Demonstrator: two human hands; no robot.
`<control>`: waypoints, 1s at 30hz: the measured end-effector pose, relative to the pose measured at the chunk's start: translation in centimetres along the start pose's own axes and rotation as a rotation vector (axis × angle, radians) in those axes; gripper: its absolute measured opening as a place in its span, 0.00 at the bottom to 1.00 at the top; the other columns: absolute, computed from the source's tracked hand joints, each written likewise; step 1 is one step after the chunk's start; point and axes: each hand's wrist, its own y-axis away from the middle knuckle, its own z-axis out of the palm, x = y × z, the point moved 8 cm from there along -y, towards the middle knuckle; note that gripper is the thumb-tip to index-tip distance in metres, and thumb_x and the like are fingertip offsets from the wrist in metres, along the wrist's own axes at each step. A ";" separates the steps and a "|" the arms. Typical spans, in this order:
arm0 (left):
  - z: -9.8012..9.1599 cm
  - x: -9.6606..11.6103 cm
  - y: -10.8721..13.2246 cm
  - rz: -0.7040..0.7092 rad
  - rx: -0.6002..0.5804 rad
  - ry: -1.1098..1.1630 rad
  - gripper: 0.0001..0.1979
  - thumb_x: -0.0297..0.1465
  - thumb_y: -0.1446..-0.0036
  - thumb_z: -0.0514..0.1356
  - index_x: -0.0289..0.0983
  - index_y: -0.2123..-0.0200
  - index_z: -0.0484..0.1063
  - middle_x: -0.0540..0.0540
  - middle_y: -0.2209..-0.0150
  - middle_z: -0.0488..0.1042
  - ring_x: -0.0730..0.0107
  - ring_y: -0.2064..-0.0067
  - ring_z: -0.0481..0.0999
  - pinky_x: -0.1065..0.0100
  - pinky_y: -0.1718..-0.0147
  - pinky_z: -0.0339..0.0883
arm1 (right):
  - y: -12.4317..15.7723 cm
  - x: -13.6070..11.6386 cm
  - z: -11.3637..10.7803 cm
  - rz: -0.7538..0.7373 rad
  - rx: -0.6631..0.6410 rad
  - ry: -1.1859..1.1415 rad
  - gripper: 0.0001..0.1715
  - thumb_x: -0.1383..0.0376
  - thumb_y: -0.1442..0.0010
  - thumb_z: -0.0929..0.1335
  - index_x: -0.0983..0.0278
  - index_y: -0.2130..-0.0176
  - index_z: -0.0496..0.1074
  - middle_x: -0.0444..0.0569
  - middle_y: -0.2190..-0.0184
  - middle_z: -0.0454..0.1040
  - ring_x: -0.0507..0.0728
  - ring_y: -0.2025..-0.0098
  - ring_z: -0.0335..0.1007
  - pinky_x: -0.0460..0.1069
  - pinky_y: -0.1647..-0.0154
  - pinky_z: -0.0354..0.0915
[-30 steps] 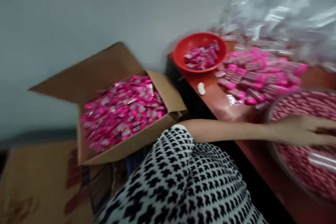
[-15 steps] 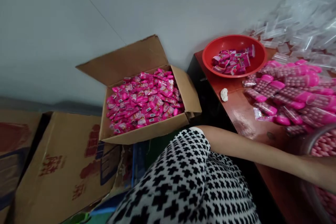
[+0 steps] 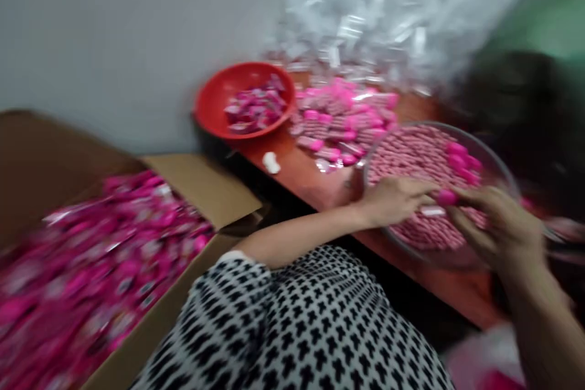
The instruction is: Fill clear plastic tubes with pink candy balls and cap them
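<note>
My left hand (image 3: 393, 200) and my right hand (image 3: 500, 226) meet over a wide clear bowl (image 3: 497, 166) filled with small pink candies. Between their fingertips is a small clear tube with a pink cap (image 3: 442, 198). My left fingers pinch its clear end and my right fingers close on the cap end. Motion blur smears the details. My left forearm reaches across my black-and-white patterned top (image 3: 311, 323) to the red-brown table (image 3: 315, 186).
A red bowl (image 3: 214, 103) with pink packets stands at the table's far corner. A heap of pink-capped tubes (image 3: 342, 119) lies beside it, with empty clear tubes (image 3: 388, 18) piled behind. An open cardboard box (image 3: 201, 186) of pink packets sits at my left. A dark blurred shape (image 3: 530, 116) fills the right.
The view has swung right. My left hand is back in view at the clear bowl. My right hand has come in, and both now hold a pink-capped tube.
</note>
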 end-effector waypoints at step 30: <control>-0.8 -1.2 -0.7 0.008 0.124 0.452 0.10 0.33 0.45 0.69 0.42 0.59 0.84 0.44 0.53 0.82 0.60 0.46 0.78 0.56 0.41 0.69 | 0.8 3.4 5.8 0.876 -0.160 -1.395 0.26 0.52 0.53 0.79 0.62 0.59 0.77 0.50 0.58 0.80 0.58 0.57 0.78 0.55 0.56 0.77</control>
